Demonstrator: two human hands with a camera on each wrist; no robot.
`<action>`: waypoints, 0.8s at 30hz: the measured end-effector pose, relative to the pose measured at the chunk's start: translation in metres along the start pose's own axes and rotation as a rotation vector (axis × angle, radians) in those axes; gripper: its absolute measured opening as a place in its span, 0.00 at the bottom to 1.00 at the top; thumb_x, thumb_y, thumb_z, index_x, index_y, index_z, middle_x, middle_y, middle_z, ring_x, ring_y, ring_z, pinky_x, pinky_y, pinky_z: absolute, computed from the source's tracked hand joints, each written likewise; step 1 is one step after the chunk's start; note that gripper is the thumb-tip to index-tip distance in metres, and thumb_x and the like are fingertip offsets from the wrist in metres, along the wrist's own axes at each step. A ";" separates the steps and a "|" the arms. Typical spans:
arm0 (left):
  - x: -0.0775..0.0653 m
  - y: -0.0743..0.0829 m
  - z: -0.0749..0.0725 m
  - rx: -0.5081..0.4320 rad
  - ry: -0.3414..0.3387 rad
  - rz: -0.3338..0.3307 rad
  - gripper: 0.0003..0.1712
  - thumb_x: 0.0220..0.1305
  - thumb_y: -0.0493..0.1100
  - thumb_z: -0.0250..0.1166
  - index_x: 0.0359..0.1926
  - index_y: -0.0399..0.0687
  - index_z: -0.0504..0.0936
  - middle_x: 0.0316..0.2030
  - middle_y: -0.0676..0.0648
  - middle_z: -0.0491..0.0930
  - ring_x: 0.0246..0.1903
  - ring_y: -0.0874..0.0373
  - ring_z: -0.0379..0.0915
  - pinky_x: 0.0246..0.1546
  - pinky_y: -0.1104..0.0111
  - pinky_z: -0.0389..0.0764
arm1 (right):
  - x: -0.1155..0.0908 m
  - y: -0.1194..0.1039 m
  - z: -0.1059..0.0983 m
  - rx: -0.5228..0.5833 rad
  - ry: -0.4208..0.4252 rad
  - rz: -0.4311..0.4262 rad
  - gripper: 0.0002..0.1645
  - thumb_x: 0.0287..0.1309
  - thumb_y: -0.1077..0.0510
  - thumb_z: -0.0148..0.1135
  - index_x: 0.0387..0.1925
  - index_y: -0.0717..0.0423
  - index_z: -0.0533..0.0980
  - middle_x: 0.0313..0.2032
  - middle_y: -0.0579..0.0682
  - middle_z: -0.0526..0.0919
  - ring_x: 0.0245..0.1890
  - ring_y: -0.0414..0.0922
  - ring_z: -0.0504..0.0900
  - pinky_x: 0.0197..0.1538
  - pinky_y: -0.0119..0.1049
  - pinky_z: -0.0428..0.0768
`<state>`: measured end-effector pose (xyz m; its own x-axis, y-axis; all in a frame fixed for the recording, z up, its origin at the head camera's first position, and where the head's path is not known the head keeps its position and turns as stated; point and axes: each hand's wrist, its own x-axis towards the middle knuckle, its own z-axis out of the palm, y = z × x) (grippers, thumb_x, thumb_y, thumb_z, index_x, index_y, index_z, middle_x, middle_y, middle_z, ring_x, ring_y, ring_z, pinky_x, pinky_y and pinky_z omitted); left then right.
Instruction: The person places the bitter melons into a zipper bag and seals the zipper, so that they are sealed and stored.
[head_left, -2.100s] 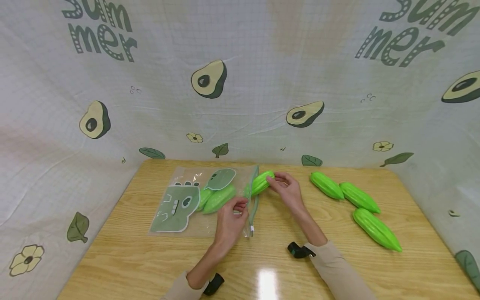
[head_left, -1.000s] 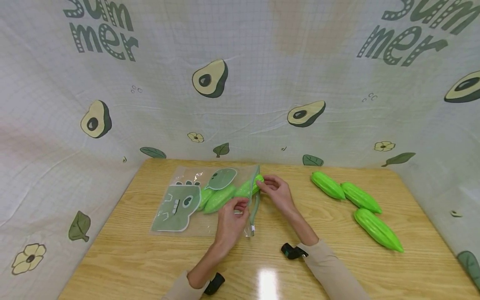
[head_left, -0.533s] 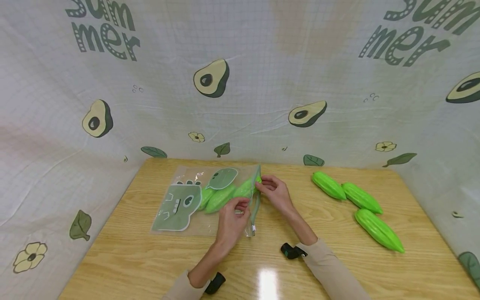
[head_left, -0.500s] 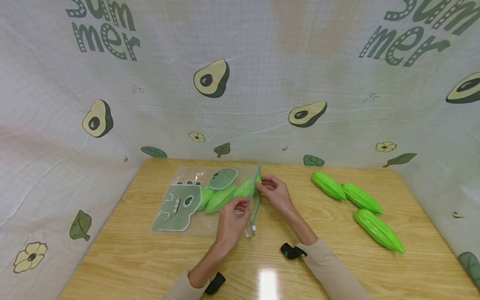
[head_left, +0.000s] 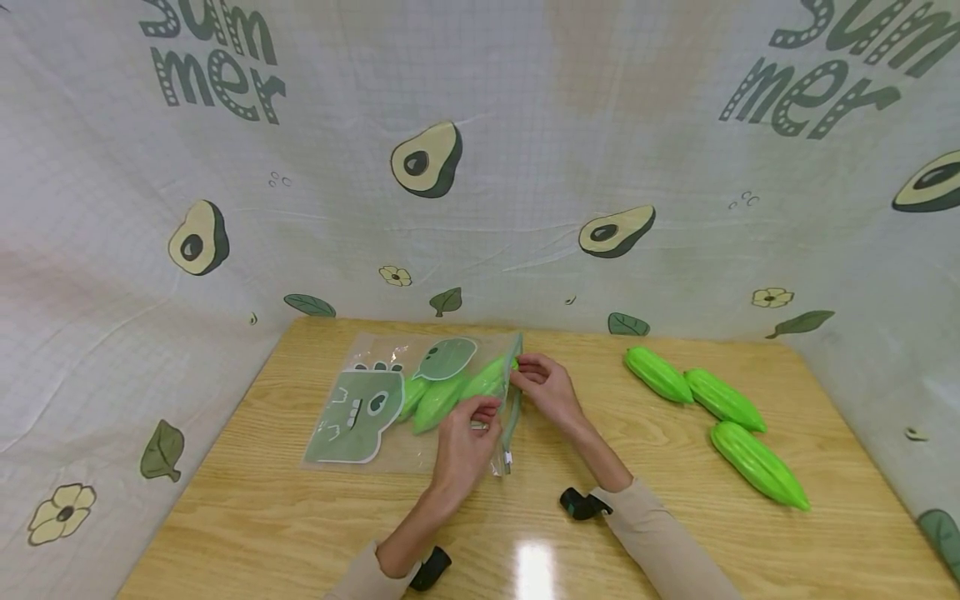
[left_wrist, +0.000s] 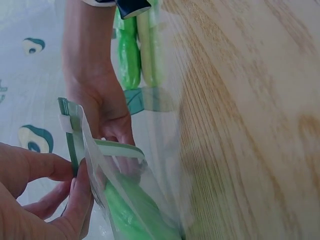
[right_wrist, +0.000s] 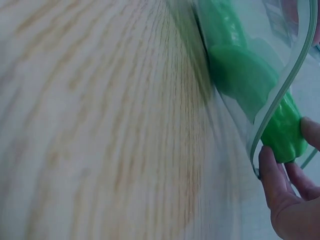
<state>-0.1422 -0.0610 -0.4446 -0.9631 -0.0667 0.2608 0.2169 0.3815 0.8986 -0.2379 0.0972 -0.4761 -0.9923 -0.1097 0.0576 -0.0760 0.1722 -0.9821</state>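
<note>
A clear zip bag (head_left: 352,425) with a green dinosaur print lies flat on the table, its mouth facing right. My left hand (head_left: 467,437) pinches the upper edge of the mouth between thumb and fingers, lifting it, as the left wrist view shows. Two bright green ribbed gourds (head_left: 438,406) rest inside, seen through the plastic. Most of a third gourd (right_wrist: 285,130) is in the bag too, just behind the mouth. My right hand (head_left: 551,392) holds that gourd's near end, thumb on one side and fingers on the other, with fingertips within the opening.
On the right of the wooden table (head_left: 637,550) lie three more ribbed gourds (head_left: 759,464), close together in a slanting row. A white slider (head_left: 507,457) sits at the near end of the bag's zip. A printed cloth (head_left: 510,167) stands behind the table.
My right hand has moved left, pushing the third gourd from half outside to almost wholly within the bag. The gourds inside have shifted slightly. My left hand keeps its pinch on the bag's edge.
</note>
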 end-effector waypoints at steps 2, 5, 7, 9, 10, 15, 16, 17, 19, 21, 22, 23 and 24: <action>0.000 0.000 0.000 -0.002 0.000 0.003 0.12 0.59 0.25 0.65 0.44 0.34 0.86 0.36 0.43 0.84 0.37 0.52 0.83 0.35 0.72 0.85 | 0.000 -0.001 0.001 0.001 0.000 -0.003 0.22 0.65 0.62 0.69 0.57 0.69 0.77 0.53 0.65 0.82 0.54 0.56 0.82 0.49 0.25 0.80; 0.000 0.000 0.000 -0.006 0.000 0.008 0.12 0.59 0.25 0.65 0.43 0.34 0.86 0.36 0.41 0.84 0.36 0.52 0.83 0.35 0.72 0.85 | 0.001 -0.001 0.002 0.006 -0.006 0.007 0.22 0.65 0.63 0.68 0.57 0.70 0.77 0.53 0.66 0.82 0.54 0.56 0.82 0.49 0.24 0.79; 0.000 0.000 0.000 -0.009 -0.001 0.009 0.12 0.59 0.25 0.65 0.43 0.34 0.86 0.37 0.41 0.84 0.36 0.52 0.83 0.35 0.72 0.85 | 0.000 -0.002 0.002 0.009 -0.014 0.013 0.22 0.65 0.64 0.67 0.57 0.71 0.76 0.53 0.66 0.82 0.54 0.57 0.82 0.48 0.23 0.79; 0.000 0.000 0.000 -0.014 -0.002 0.008 0.12 0.59 0.25 0.65 0.43 0.33 0.86 0.37 0.40 0.84 0.36 0.52 0.83 0.35 0.72 0.85 | 0.000 -0.005 0.002 0.020 -0.024 0.019 0.22 0.65 0.64 0.67 0.57 0.72 0.76 0.53 0.67 0.81 0.55 0.57 0.82 0.47 0.22 0.78; 0.000 0.000 0.000 -0.015 -0.002 0.008 0.12 0.59 0.25 0.64 0.43 0.33 0.86 0.36 0.40 0.84 0.36 0.52 0.83 0.35 0.72 0.85 | -0.001 -0.007 0.002 0.026 -0.030 0.022 0.22 0.65 0.65 0.66 0.57 0.72 0.75 0.53 0.68 0.81 0.55 0.58 0.81 0.47 0.22 0.78; -0.001 0.001 0.000 -0.012 -0.006 0.014 0.12 0.59 0.24 0.64 0.43 0.33 0.86 0.36 0.40 0.84 0.36 0.51 0.83 0.35 0.72 0.85 | -0.009 -0.030 0.001 0.021 -0.063 0.016 0.21 0.65 0.68 0.65 0.57 0.76 0.74 0.53 0.71 0.81 0.56 0.61 0.81 0.48 0.23 0.79; -0.001 0.001 0.000 -0.008 -0.005 0.022 0.12 0.59 0.24 0.64 0.43 0.33 0.86 0.36 0.40 0.84 0.36 0.51 0.83 0.35 0.72 0.85 | -0.011 -0.034 0.001 0.013 -0.069 0.012 0.21 0.65 0.68 0.65 0.56 0.76 0.74 0.53 0.72 0.81 0.56 0.62 0.81 0.49 0.24 0.80; -0.001 0.001 0.000 -0.004 -0.005 0.027 0.12 0.59 0.24 0.64 0.43 0.33 0.86 0.36 0.40 0.84 0.36 0.51 0.83 0.35 0.73 0.85 | -0.012 -0.037 0.002 0.003 -0.072 0.005 0.21 0.65 0.68 0.64 0.56 0.77 0.74 0.53 0.72 0.81 0.56 0.62 0.81 0.50 0.25 0.80; -0.001 0.001 0.001 0.004 -0.002 0.039 0.12 0.59 0.23 0.64 0.43 0.33 0.86 0.36 0.40 0.85 0.36 0.50 0.83 0.34 0.73 0.85 | -0.012 -0.036 0.002 -0.017 -0.079 -0.012 0.21 0.66 0.68 0.63 0.56 0.77 0.74 0.53 0.72 0.81 0.56 0.63 0.81 0.52 0.29 0.81; -0.001 0.000 0.001 0.009 0.000 0.047 0.12 0.59 0.23 0.64 0.43 0.34 0.86 0.36 0.40 0.85 0.36 0.50 0.83 0.34 0.73 0.85 | -0.009 -0.029 0.004 -0.030 -0.078 -0.023 0.20 0.66 0.68 0.63 0.57 0.77 0.74 0.53 0.71 0.81 0.56 0.62 0.81 0.55 0.34 0.82; -0.001 0.001 0.001 0.012 0.001 0.051 0.12 0.59 0.23 0.64 0.43 0.34 0.86 0.36 0.40 0.85 0.36 0.50 0.84 0.34 0.73 0.85 | -0.007 -0.024 0.004 -0.036 -0.076 -0.029 0.20 0.67 0.68 0.62 0.57 0.76 0.74 0.52 0.71 0.81 0.56 0.62 0.81 0.56 0.37 0.82; -0.001 0.001 0.001 0.014 0.002 0.051 0.12 0.59 0.24 0.65 0.43 0.34 0.87 0.36 0.40 0.85 0.36 0.50 0.84 0.34 0.73 0.85 | -0.005 -0.020 0.005 -0.045 -0.075 -0.034 0.20 0.67 0.68 0.62 0.57 0.76 0.75 0.52 0.70 0.82 0.56 0.61 0.81 0.57 0.39 0.82; -0.001 0.001 0.001 0.015 0.003 0.053 0.12 0.59 0.23 0.65 0.43 0.34 0.87 0.36 0.40 0.85 0.36 0.50 0.84 0.34 0.73 0.85 | -0.003 -0.015 0.005 -0.050 -0.075 -0.038 0.20 0.67 0.68 0.62 0.57 0.75 0.75 0.52 0.69 0.82 0.56 0.61 0.81 0.58 0.41 0.82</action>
<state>-0.1410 -0.0600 -0.4447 -0.9498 -0.0485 0.3091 0.2655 0.3981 0.8781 -0.2335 0.0897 -0.4627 -0.9785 -0.1902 0.0793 -0.1203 0.2150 -0.9692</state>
